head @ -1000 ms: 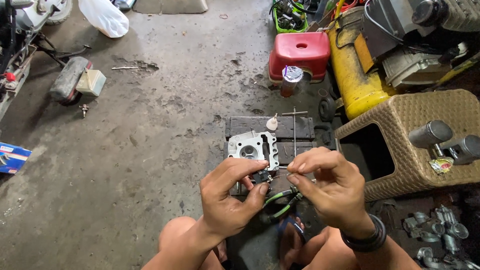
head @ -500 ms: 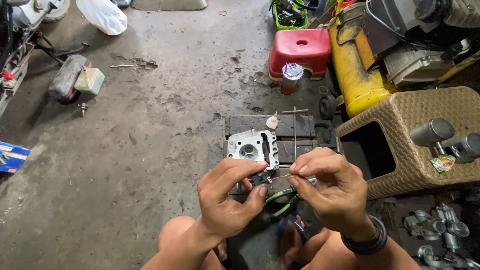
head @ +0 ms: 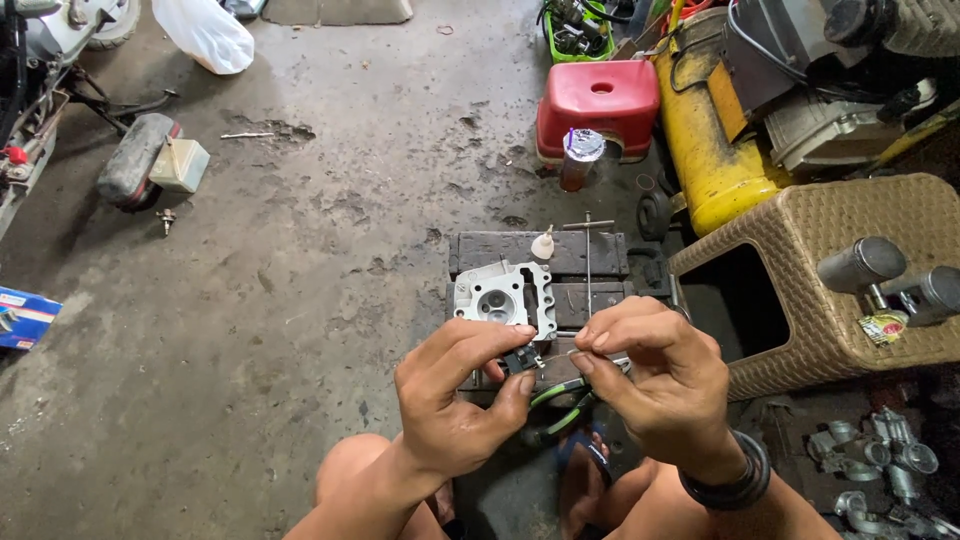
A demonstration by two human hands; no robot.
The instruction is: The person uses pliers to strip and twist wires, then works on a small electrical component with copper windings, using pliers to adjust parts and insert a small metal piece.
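Note:
My left hand [head: 455,395] pinches a small black part [head: 520,360] between thumb and forefinger. My right hand [head: 655,385] pinches a thin metal wire [head: 556,355] whose tip meets that black part. Both hands hover just above a dark wooden pallet [head: 590,255] on the concrete floor. On the pallet, right behind my fingers, lies a silver engine cylinder head [head: 503,297]. Green-handled pliers [head: 560,405] lie under my hands. A thin metal rod [head: 588,262] and a small white cone-shaped piece [head: 542,244] rest at the pallet's far edge.
A red plastic stool [head: 600,100], a can [head: 580,158] and a yellow tank [head: 705,140] stand behind the pallet. A woven brown stool [head: 840,290] bearing metal cylinders [head: 890,275] sits to the right. Loose metal parts [head: 880,465] lie at bottom right; a motorcycle [head: 60,90] is far left.
Both hands have dropped slightly toward me and drawn closer together, with the wire tip now at the black part. The cylinder head has not moved.

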